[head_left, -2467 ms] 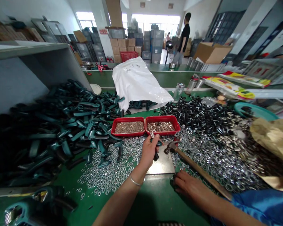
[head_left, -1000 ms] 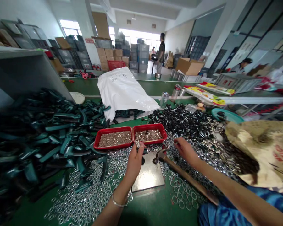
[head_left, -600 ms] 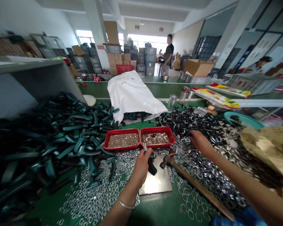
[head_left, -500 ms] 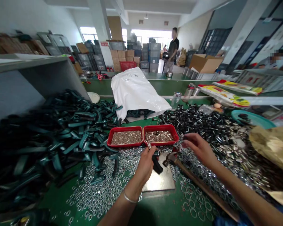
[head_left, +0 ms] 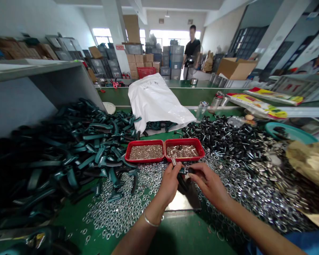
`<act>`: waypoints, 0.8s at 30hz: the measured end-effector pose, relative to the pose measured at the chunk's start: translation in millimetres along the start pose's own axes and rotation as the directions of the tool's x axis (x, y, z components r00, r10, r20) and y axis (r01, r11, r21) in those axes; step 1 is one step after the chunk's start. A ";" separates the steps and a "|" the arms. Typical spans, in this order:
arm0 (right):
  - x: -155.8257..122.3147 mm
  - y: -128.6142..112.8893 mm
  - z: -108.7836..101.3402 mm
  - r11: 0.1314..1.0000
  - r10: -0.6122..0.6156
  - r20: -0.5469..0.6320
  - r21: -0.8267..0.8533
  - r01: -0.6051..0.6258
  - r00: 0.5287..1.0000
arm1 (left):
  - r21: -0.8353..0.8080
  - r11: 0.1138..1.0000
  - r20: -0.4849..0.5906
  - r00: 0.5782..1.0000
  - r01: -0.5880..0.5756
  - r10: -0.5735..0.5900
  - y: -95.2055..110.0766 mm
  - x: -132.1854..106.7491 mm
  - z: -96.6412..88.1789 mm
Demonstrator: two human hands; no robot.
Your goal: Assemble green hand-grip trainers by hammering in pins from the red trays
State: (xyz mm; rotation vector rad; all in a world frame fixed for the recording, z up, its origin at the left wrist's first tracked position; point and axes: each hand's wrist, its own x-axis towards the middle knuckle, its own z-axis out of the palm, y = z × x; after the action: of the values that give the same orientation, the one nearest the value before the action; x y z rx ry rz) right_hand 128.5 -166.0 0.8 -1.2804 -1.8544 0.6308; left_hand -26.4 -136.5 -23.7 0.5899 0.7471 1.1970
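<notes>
- Step in hand: my left hand (head_left: 169,185) and my right hand (head_left: 208,185) met over a dark-handled plier-like tool (head_left: 183,180), near the table's near edge and just above a steel plate (head_left: 180,202).
- Grip: my left fingers were wrapped closed around the tool, with a short silver pin (head_left: 173,162) standing up from its top. My right thumb and forefinger were pressed together, pinching a small metal piece (head_left: 188,170) at the tool's head. I could not tell its exact shape.
- Next move: I judged that the small piece needed to sit squarely against the tool's head before my pinch loosened.
- Containers: two red trays sat side by side towards the table's middle, just beyond my hands. The left red tray (head_left: 127,152) held tiny silver parts, and the right red tray (head_left: 202,150) held short silver pieces.
- Around them: loose silver washers (head_left: 108,216) covered the green table (head_left: 212,228) on both sides of the plate. A heap of dark green plier-like tools (head_left: 69,152) lay towards the left edge, and black-and-silver cylindrical parts (head_left: 223,138) lay towards the right.
- Further back: a white plastic sack (head_left: 156,99) lay behind the trays, and a teal dish (head_left: 289,132) sat near the right edge.
</notes>
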 end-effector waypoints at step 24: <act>3.3 1.6 6.2 0.961 0.062 0.111 0.261 -0.090 0.992 | 0.462 0.867 0.058 0.982 -0.186 0.179 21.2 -5.3 -6.3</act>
State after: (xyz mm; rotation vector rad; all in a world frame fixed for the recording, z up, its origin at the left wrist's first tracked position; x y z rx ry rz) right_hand 123.6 -162.2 -2.9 -1.1634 -1.7372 0.9688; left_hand -45.0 -135.7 -10.8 1.0891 0.9959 1.1872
